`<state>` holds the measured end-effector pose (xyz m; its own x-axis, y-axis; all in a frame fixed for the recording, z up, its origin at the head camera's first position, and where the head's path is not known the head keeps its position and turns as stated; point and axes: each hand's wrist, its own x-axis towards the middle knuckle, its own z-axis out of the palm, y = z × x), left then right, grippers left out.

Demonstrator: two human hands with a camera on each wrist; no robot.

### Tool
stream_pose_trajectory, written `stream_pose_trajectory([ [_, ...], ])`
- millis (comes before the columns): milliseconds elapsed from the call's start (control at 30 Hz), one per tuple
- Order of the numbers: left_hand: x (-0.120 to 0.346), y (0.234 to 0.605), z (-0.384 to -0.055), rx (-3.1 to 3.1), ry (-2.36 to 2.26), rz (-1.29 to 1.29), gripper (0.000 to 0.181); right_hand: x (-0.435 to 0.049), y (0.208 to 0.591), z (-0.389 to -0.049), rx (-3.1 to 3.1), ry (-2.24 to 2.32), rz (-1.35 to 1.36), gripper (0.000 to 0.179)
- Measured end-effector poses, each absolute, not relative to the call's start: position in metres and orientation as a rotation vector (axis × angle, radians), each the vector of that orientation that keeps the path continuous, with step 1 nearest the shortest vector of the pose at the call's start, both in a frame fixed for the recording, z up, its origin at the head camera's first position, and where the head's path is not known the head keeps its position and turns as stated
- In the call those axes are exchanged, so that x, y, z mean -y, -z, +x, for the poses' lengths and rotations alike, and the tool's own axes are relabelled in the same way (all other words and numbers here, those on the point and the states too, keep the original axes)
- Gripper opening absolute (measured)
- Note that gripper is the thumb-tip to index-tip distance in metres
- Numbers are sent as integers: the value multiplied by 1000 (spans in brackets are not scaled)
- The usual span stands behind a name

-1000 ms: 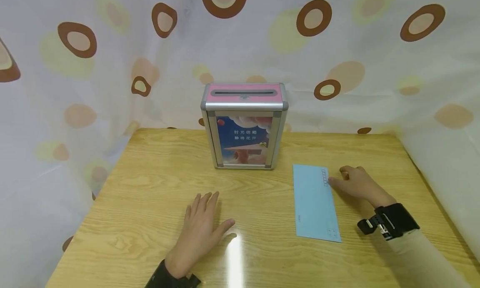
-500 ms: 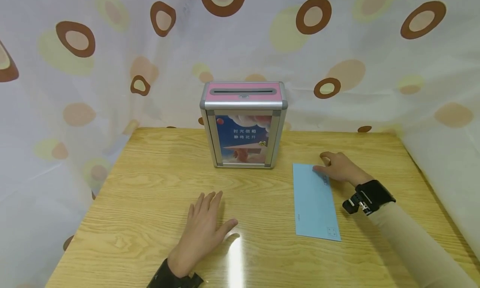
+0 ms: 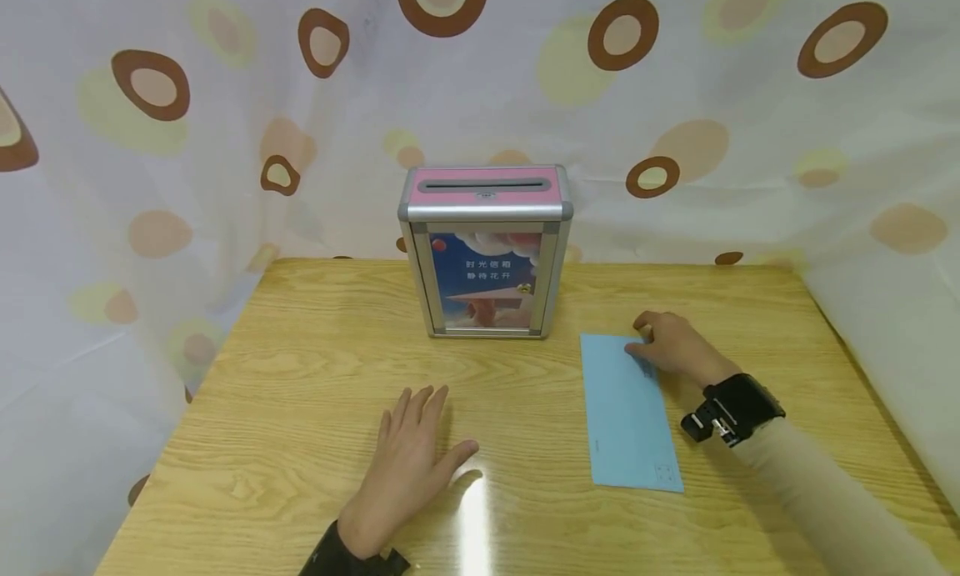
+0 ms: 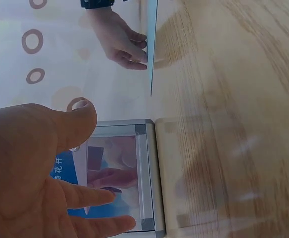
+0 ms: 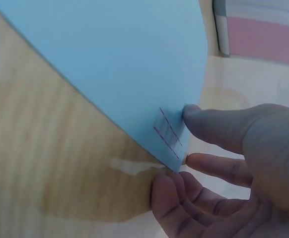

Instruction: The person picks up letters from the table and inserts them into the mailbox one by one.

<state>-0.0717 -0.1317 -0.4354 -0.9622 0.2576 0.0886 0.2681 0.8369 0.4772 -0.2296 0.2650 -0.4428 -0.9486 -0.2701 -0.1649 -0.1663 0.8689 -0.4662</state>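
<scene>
A light blue envelope (image 3: 626,418) lies lengthwise on the right part of the wooden table. My right hand (image 3: 678,347) pinches its far right corner. In the right wrist view the thumb (image 5: 211,124) presses on top beside the printed row of red boxes, and the other fingers are at and under the edge. From the left wrist the envelope (image 4: 153,39) shows nearly edge-on, close over the table. My left hand (image 3: 405,476) is low over the table at left of centre, fingers spread, holding nothing. Behind both hands stands a pink and silver letter box (image 3: 487,280) with a slot on top.
The letter box stands upright near the back of the table (image 3: 322,326), its picture front facing me. White patterned cloth (image 3: 517,84) hangs behind and along both sides. Bright light reflects off the table's front middle.
My right hand has moved left from beside the envelope onto its far corner and now grips it. The envelope has shifted slightly at that end. My left hand has barely moved.
</scene>
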Motion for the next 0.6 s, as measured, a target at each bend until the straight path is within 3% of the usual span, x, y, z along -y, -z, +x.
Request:
stream_pose_trajectory([
  [200, 130, 436, -70, 2997, 780, -444, 80, -260, 443, -220, -2833, 677, -358, 30],
  [433, 129, 433, -70, 2995, 751, -449, 79, -256, 439, -211, -2812, 642, -347, 44],
  [600, 129, 434, -69, 2989, 765, -459, 78, -252, 438, -202, -2800, 599, -366, 36],
])
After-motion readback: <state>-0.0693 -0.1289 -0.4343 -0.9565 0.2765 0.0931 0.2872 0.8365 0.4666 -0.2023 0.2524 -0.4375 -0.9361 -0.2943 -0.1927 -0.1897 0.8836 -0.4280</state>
